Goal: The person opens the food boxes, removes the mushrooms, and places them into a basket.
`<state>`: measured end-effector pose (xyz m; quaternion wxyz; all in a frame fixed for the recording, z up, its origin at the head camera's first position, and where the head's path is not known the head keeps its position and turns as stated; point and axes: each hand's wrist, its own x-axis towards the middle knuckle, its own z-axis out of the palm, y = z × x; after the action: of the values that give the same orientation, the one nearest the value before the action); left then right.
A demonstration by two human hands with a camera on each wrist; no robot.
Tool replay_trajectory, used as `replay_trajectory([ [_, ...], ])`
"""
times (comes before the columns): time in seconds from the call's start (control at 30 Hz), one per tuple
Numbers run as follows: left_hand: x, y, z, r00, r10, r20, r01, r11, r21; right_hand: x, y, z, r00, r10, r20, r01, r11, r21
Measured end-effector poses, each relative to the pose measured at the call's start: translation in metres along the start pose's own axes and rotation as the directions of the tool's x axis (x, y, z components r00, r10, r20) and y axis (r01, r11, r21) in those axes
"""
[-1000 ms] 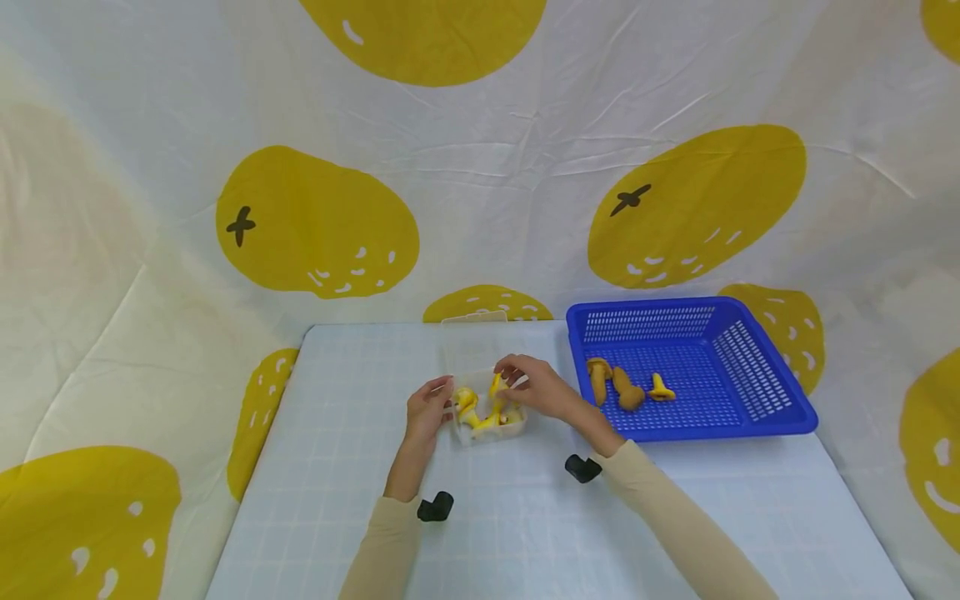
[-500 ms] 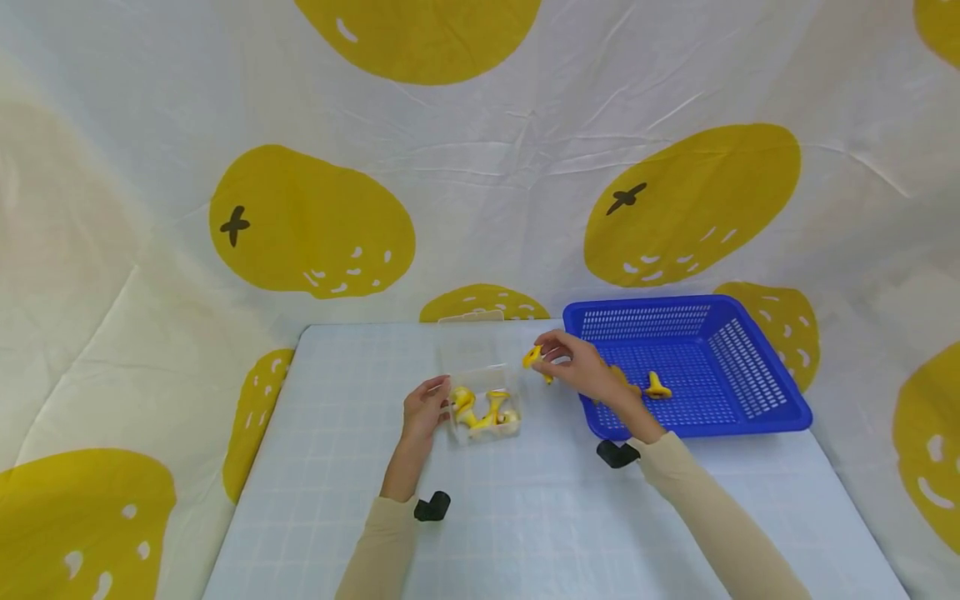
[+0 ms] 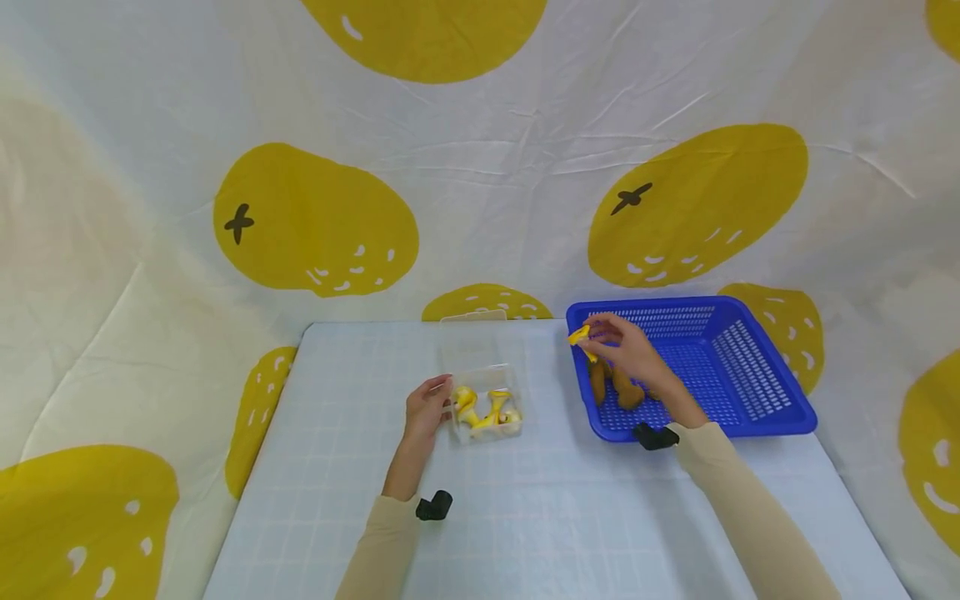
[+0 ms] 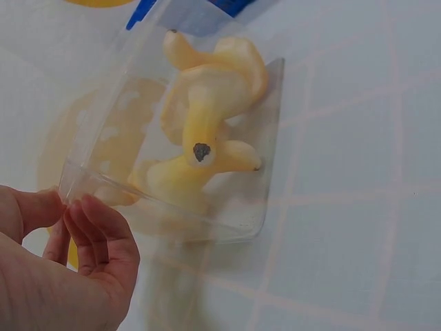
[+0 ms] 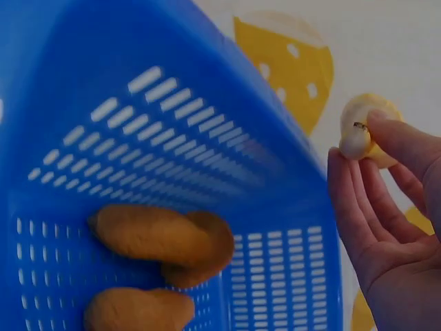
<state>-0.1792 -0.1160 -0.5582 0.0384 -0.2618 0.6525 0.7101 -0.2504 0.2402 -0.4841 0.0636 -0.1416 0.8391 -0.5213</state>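
Glossy clear-plastic box — smooth yellow mushroom — plastic basket.

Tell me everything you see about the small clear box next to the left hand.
The clear box is see-through, apparently thin plastic, with straight walls and a roughly rectangular shape. It is open at the top and holds several yellow mushroom-shaped pieces. A clear lid-like panel lies behind it; whether the two are joined is hard to tell. The box stands on the pale checked table, left of the blue basket and apart from it. The left hand pinches its edge.
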Motion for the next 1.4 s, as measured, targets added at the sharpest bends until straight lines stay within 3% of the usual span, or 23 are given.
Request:
replay_trajectory([
  [0.23, 0.001, -0.001, 0.0, 1.0, -0.01, -0.002, 0.01, 1.0, -0.01, 0.001, 0.011, -0.02, 0.994, 0.105, -0.022, -0.106, 0.993, -0.058],
  [0.47, 0.001, 0.002, -0.001, 1.0, -0.013, 0.015, 0.013, 1.0, -0.024, 0.007, 0.027, -0.029, 0.989, 0.144, -0.039, -0.147, 0.986, -0.079],
  [0.73, 0.0, 0.012, -0.002, 0.993, -0.118, 0.017, 0.118, 0.992, -0.053, 0.011, 0.047, -0.036, 0.98, 0.197, -0.042, -0.2, 0.975, -0.095],
  [0.97, 0.001, 0.017, -0.003, 0.991, -0.128, 0.03, 0.13, 0.989, -0.067, 0.013, 0.061, -0.045, 0.956, 0.284, -0.07, -0.292, 0.943, -0.161],
  [1.13, 0.002, 0.015, -0.003, 0.989, -0.148, 0.025, 0.149, 0.985, -0.085, 0.013, 0.073, -0.046, 0.959, 0.274, -0.069, -0.283, 0.922, -0.265],
  [1.4, -0.001, 0.016, 0.0, 0.987, -0.161, 0.006, 0.16, 0.983, -0.085, 0.012, 0.078, -0.048, 0.956, 0.292, -0.01, -0.282, 0.912, -0.298],
])
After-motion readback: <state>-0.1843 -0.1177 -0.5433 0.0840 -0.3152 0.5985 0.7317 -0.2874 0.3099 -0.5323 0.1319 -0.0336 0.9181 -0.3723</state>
